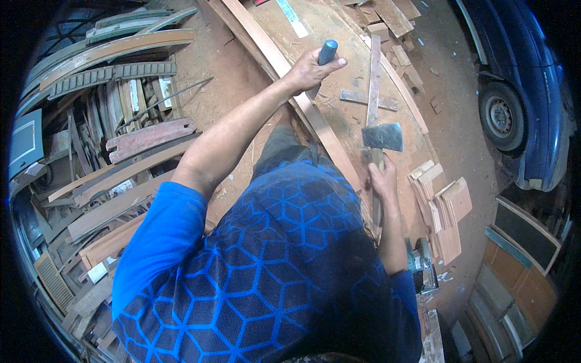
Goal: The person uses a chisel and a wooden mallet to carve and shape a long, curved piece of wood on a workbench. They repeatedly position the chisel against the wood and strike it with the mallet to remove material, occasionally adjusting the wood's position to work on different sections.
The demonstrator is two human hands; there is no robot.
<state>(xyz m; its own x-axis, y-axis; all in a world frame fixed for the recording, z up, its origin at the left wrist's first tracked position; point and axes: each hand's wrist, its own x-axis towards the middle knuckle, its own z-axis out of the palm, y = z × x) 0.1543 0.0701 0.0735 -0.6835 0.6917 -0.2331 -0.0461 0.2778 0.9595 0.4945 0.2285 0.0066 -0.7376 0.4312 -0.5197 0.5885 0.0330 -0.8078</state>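
My left hand (308, 74) is closed around a chisel with a blue handle (328, 52), its thumb sticking out to the right. Below the fist the chisel's lower end comes close to a long plank (327, 134); whether it touches cannot be made out. That plank runs from the far left toward my body. In my right hand (384, 176), a hatchet (387, 137) is gripped by its wooden handle just under the dark metal head. The hatchet head lies over the lower end of a long flat strip (373, 78), and a shorter strip (369, 100) crosses it.
Stacked thin boards (440, 206) lie right of my right forearm, near a teal power tool (422, 266). Beyond them stands a blue car (526, 48). Piled timber (121, 199) fills the left side. Wood offcuts (393, 24) lie at the far right of the work surface.
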